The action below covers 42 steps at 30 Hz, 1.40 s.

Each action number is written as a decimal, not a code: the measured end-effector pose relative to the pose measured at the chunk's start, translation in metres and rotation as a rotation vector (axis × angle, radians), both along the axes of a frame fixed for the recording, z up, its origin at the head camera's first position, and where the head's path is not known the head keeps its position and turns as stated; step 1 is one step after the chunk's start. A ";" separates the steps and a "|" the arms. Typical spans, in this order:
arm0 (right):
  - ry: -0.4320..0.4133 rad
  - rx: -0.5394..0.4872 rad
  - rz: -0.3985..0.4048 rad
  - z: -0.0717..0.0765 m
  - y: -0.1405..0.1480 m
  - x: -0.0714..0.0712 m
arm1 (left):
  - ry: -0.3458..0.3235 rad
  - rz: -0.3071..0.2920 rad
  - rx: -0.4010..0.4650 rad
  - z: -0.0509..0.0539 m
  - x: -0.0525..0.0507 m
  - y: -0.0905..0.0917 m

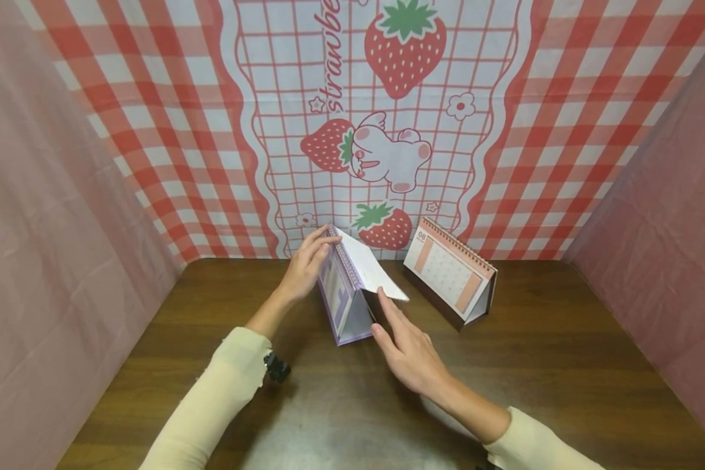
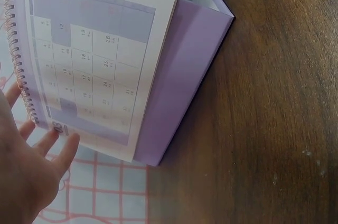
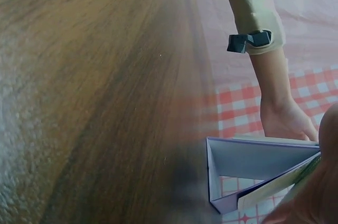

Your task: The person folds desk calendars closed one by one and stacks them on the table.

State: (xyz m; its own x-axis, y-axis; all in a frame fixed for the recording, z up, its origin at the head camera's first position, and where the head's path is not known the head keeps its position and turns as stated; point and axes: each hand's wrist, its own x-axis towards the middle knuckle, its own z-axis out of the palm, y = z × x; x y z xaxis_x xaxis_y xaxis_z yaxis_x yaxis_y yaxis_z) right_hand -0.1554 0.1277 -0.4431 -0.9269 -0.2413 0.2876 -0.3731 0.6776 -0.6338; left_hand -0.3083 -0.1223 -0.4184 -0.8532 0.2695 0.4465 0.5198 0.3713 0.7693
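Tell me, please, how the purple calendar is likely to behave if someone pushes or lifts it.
The purple calendar is probably light for its size, as its stand is hollow. Its pages may flap, since they hang from a coil and some jut out from the stand. A push near the top could tip it, because it looks taller than it is deep.

Brown wood-grain table (image 1: pixel 329 405), purple calendar (image 1: pixel 342 287) standing on it, pink calendar (image 1: pixel 448 271) nearby
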 end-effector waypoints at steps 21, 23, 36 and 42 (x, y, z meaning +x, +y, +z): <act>0.111 -0.117 0.068 0.005 0.002 -0.013 | -0.008 -0.003 -0.013 -0.001 0.001 -0.001; 0.107 -0.128 0.070 0.006 0.002 -0.013 | -0.005 -0.008 -0.018 -0.001 0.001 -0.001; 0.123 -0.168 0.101 0.013 -0.002 -0.014 | -0.017 -0.021 -0.026 -0.003 0.003 -0.001; 0.154 -0.167 0.113 0.016 -0.003 -0.014 | -0.035 -0.019 -0.038 -0.003 0.004 -0.002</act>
State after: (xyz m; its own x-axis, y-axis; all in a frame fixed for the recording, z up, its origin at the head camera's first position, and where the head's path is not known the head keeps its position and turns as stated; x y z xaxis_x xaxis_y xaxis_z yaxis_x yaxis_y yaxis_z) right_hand -0.1695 0.1243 -0.4267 -0.8389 -0.2785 0.4676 -0.5413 0.5164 -0.6636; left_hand -0.3039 -0.1239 -0.4210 -0.8630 0.3016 0.4052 0.4996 0.3909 0.7731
